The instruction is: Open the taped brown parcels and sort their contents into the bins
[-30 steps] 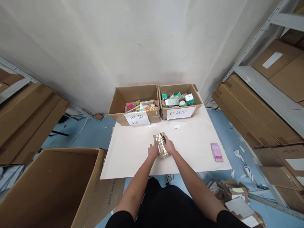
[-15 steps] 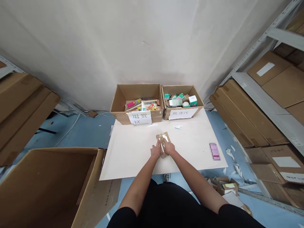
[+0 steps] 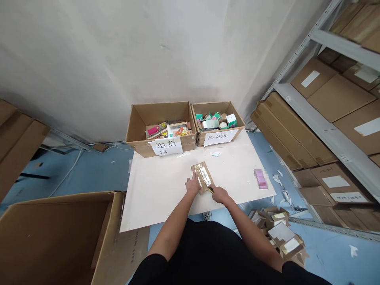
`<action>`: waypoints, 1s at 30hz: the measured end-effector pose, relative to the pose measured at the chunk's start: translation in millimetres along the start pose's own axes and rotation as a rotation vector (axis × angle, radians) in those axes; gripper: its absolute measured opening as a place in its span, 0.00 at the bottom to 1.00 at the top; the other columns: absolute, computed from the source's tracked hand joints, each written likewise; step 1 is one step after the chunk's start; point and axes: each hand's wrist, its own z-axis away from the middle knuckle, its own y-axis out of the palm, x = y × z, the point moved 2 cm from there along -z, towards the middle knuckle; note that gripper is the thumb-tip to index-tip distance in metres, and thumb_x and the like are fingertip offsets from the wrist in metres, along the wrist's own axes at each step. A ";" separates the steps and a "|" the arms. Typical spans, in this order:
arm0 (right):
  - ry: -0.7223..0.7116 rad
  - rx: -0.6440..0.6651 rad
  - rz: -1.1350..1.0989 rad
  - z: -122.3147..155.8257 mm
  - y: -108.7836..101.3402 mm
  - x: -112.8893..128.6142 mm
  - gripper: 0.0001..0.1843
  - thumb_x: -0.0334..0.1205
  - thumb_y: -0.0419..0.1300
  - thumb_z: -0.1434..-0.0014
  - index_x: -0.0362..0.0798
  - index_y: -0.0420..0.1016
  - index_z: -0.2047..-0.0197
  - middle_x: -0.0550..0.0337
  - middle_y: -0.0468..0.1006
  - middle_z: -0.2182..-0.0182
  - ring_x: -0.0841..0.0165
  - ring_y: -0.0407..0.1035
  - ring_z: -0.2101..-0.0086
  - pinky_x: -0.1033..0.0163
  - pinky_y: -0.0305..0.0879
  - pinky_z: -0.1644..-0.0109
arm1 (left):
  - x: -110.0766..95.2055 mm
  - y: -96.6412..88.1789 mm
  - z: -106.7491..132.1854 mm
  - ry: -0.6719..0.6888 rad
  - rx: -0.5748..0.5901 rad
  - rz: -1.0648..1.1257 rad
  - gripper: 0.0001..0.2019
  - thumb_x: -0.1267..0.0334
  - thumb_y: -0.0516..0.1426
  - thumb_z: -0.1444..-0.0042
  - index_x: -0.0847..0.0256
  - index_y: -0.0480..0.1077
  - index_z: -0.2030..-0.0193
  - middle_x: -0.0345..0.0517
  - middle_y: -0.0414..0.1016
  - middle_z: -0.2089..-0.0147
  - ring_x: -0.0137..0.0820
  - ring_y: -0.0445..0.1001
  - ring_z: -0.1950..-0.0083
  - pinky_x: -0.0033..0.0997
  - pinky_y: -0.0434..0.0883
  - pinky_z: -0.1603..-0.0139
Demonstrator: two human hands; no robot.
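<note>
Grey wall meets blue floor; metal shelving stands right.

The white counter carries a large box and a smaller box along its back. A taped parcel lies near the middle, a blurred pink item towards the right.

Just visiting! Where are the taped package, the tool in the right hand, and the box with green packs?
Taped package [image 3: 203, 176]: head view, middle of its shiny taped top.
Tool [image 3: 211, 189]: head view, the part showing beside the right hand [image 3: 220, 194].
Box with green packs [image 3: 211, 107]: head view, inside of back wall.
</note>
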 end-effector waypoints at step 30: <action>0.075 -0.070 -0.923 -94.9 16.8 -90.3 0.17 0.56 0.56 0.30 0.51 0.66 0.61 0.70 0.70 0.80 0.73 0.66 0.83 0.70 0.62 0.76 | -1.7 34.5 6.7 0.056 -0.074 -0.232 0.32 0.50 0.46 0.29 0.46 0.46 0.20 0.42 0.36 0.16 0.53 0.35 0.17 0.58 0.52 0.23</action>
